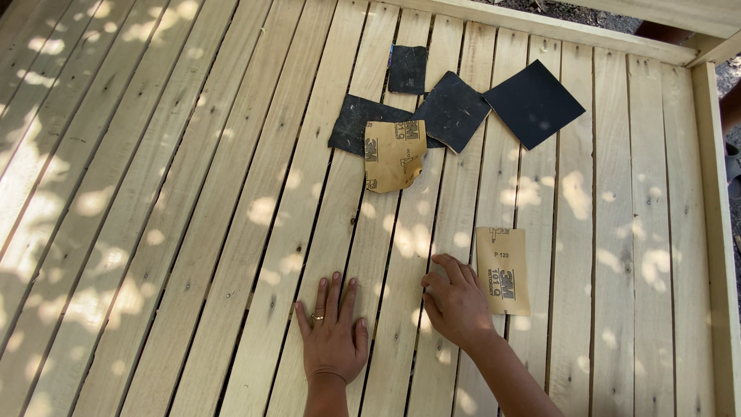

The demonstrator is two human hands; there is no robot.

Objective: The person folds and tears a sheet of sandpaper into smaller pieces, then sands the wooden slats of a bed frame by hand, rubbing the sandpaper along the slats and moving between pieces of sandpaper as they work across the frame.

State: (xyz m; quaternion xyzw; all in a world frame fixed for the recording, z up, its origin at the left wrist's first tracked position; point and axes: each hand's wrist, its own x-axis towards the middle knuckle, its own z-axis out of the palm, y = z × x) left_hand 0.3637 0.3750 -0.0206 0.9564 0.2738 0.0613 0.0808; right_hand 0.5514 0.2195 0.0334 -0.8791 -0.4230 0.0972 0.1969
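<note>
The person's left hand [333, 330] lies flat and open, palm down, on the slatted wooden worktop [193, 232], fingers spread toward 12 o'clock; a ring shows on one finger. The right hand [455, 303] sits just beside it at 3 o'clock, fingers curled and knuckles up, pressing on the slats and holding nothing visible. Touching that hand's 3 o'clock side lies a tan sandpaper sheet [503, 270], backing side up, flat across two slats. Well apart at 12 o'clock lies a cluster of sheets: a torn tan sandpaper piece [394, 154] overlapping a dark sheet [356, 120], with three more dark sandpaper squares [532, 103] around them. Dappled sunlight spots the boards.
</note>
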